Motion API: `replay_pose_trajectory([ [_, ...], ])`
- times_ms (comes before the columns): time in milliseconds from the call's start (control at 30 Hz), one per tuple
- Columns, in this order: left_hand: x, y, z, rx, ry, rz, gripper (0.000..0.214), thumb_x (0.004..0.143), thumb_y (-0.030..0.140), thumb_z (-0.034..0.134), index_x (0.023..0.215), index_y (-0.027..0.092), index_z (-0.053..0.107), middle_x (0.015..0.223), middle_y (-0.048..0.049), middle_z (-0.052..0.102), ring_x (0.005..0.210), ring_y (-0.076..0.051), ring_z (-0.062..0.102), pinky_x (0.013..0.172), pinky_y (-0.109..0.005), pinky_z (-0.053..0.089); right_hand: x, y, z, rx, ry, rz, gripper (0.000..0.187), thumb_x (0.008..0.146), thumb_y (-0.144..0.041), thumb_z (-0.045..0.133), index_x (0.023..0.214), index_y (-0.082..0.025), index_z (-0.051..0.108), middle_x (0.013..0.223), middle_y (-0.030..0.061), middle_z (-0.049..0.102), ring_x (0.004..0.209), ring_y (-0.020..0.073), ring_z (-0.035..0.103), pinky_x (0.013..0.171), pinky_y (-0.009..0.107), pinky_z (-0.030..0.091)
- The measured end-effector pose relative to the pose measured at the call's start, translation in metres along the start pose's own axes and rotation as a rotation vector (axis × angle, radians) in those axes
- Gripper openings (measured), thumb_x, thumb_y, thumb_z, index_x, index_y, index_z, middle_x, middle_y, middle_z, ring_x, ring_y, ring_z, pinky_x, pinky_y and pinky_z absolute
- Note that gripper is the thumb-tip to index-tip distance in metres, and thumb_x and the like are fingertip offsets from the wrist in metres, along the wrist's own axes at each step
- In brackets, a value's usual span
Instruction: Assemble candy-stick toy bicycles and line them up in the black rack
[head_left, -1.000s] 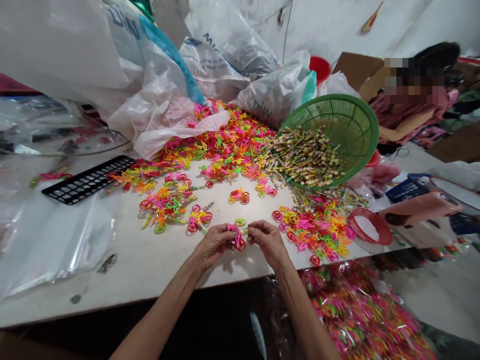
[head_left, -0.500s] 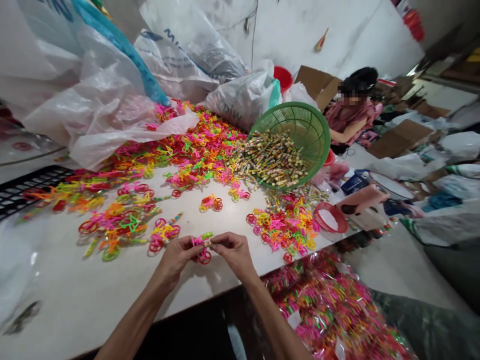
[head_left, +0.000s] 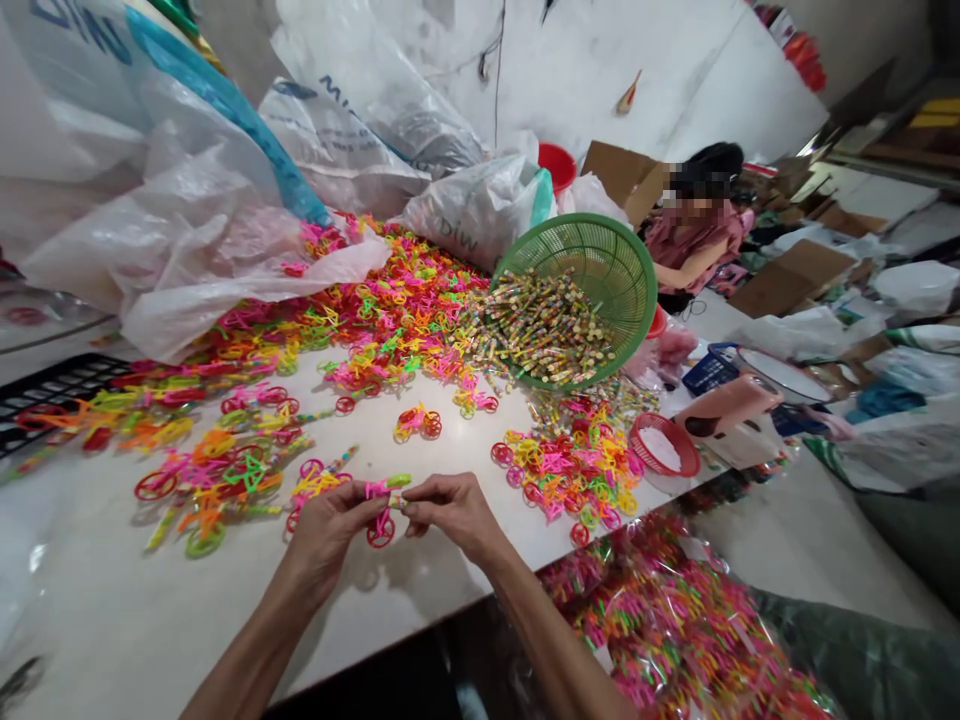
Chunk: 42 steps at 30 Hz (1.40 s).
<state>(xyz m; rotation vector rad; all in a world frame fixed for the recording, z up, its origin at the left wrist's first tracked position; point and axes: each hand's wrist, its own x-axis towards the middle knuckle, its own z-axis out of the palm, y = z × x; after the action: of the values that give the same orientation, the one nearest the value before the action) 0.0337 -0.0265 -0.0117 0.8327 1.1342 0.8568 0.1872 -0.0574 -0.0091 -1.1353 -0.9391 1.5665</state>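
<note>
A small plastic toy bicycle (head_left: pixel 381 531), pink with a red wheel and a lime-green part, is pinched in my left hand (head_left: pixel 326 530). My right hand (head_left: pixel 456 515) has thumb and fingers closed on a short patterned tube (head_left: pixel 397 499), which meets the toy's side; whether it is fitted in cannot be made out. Both hands are just above the white table (head_left: pixel 442 610). Close beyond my left fingers lies a cluster of toy bicycles (head_left: pixel 232 470), some with patterned tubes attached. Another toy bicycle (head_left: pixel 417 423) rests alone ahead of my hands.
A tilted green basket (head_left: pixel 637 265) spills patterned tubes (head_left: pixel 555 330). Toy bicycles form a large heap (head_left: pixel 360 320) and a smaller pile (head_left: pixel 566 460). A red basket (head_left: pixel 694 465) stands at the right edge. Plastic sacks (head_left: pixel 480 205) line the back; a co-worker (head_left: pixel 697 240) sits beyond.
My hands have shifted slightly left with the toy bicycle. The patterned tube between them shows more plainly now. The camera view has turned a little.
</note>
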Motion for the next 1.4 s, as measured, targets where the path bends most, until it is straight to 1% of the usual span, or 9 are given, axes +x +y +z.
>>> replay_pose_trajectory([
  [200,0.004,0.020,-0.033,0.292,-0.013,0.072,0.029,0.055,0.041,0.071,0.065,0.016,0.060,0.057,0.0003,0.056,0.055,-0.014,0.048,0.055,-0.025,0.038,0.015,-0.015,-0.029,-0.433,-0.120,0.000,0.033,0.066,-0.038,0.069,0.092,-0.018,0.071,0.075,0.0030,0.069,0.064,0.0143,0.061,0.060,0.025,0.047],
  [400,0.027,0.068,-0.059,1.063,0.574,0.525,0.037,0.071,0.034,0.057,0.103,0.017,0.056,0.108,-0.0111,0.057,0.103,-0.032,0.048,0.086,-0.043,0.037,0.098,-0.082,-0.115,-1.135,0.585,-0.012,0.021,0.075,-0.017,0.050,0.086,-0.013,0.068,0.086,0.0100,0.067,0.087,0.0219,0.058,0.070,0.028,0.041],
  [467,0.042,0.068,-0.038,1.115,0.531,0.663,0.036,0.075,0.024,0.051,0.110,0.014,0.054,0.123,-0.0159,0.048,0.117,-0.035,0.037,0.098,-0.049,0.026,0.120,-0.088,-0.130,-1.168,0.620,-0.002,0.021,0.070,-0.013,0.053,0.084,-0.013,0.067,0.090,0.0119,0.066,0.094,0.0244,0.056,0.073,0.029,0.039],
  [533,0.060,0.059,-0.007,0.994,0.197,0.622,0.029,0.075,0.014,0.046,0.101,0.014,0.058,0.120,-0.0168,0.051,0.117,-0.033,0.038,0.101,-0.048,0.020,0.129,-0.086,-0.134,-1.182,0.629,0.000,0.019,0.065,-0.010,0.055,0.079,-0.014,0.066,0.090,0.0123,0.066,0.095,0.0252,0.055,0.074,0.030,0.038],
  [733,0.100,0.026,0.049,0.794,0.038,0.516,0.014,0.067,0.006,0.054,0.070,0.019,0.059,0.090,-0.0108,0.061,0.103,-0.029,0.049,0.093,-0.040,0.028,0.096,-0.063,-0.121,-1.109,0.670,-0.063,0.009,0.067,-0.020,0.056,0.072,-0.015,0.060,0.077,0.0074,0.063,0.078,0.0209,0.057,0.064,0.028,0.039],
  [900,0.093,0.021,0.036,0.517,0.021,0.337,0.006,0.069,0.019,0.057,0.065,0.018,0.053,0.074,-0.0066,0.057,0.087,-0.026,0.056,0.071,-0.033,0.038,0.040,-0.029,-0.080,-0.443,0.492,-0.061,0.027,0.068,-0.042,0.061,0.067,-0.017,0.052,0.056,-0.0036,0.054,0.036,0.0069,0.038,0.038,0.022,0.029],
  [1033,0.058,0.020,0.027,0.256,-0.153,0.165,0.028,0.066,0.029,0.061,0.089,0.014,0.057,0.070,-0.0045,0.059,0.065,-0.020,0.059,0.055,-0.028,0.041,0.014,-0.013,-0.037,0.163,0.370,-0.037,0.025,0.058,-0.030,0.074,0.067,-0.017,0.055,0.055,-0.0035,0.057,0.046,0.0100,0.054,0.046,0.021,0.041],
  [1233,0.008,0.013,0.021,-0.304,-0.424,-0.072,0.042,0.072,0.028,0.057,0.114,0.020,0.055,0.100,-0.0084,0.062,0.081,-0.018,0.060,0.065,-0.030,0.049,0.007,-0.008,-0.012,0.319,0.338,-0.061,0.025,0.056,-0.024,0.077,0.074,-0.018,0.062,0.067,-0.0008,0.064,0.059,0.0131,0.062,0.055,0.025,0.048],
  [1400,-0.002,0.005,0.023,-0.408,-0.357,-0.130,0.042,0.067,0.016,0.067,0.108,0.018,0.059,0.094,-0.0078,0.066,0.072,-0.015,0.060,0.060,-0.024,0.048,-0.001,-0.004,-0.005,0.271,0.304,-0.030,0.024,0.058,-0.028,0.076,0.075,-0.016,0.065,0.068,0.0010,0.065,0.056,0.0116,0.059,0.053,0.024,0.046],
])
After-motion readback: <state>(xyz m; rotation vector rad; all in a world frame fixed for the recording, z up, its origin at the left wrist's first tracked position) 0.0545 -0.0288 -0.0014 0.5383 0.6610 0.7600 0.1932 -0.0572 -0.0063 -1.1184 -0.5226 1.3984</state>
